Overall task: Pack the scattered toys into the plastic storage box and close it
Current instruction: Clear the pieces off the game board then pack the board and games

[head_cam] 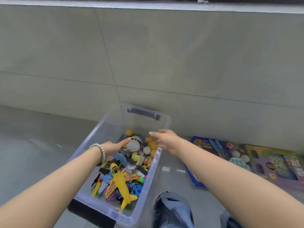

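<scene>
A clear plastic storage box (92, 137) with a bluish rim stands open on the floor, filled with many small toys. A yellow toy plane (120, 180) lies on top near the front, and a white egg-shaped toy (134, 143) and orange balls (152, 144) sit toward the back. My left hand (115, 146), with a bead bracelet on the wrist, hovers flat over the box's left side, holding nothing. My right hand (164, 139) reaches over the right rim with fingers spread and empty. No lid is visible.
Against the tiled wall (148, 55) to the right lie a blue picture book (209, 150), a purple toy board (276, 165), a pale teal tray (238, 162) and white balls (240, 156). My denim-clad knee (172, 209) is at the bottom. Grey floor (32, 137) extends left.
</scene>
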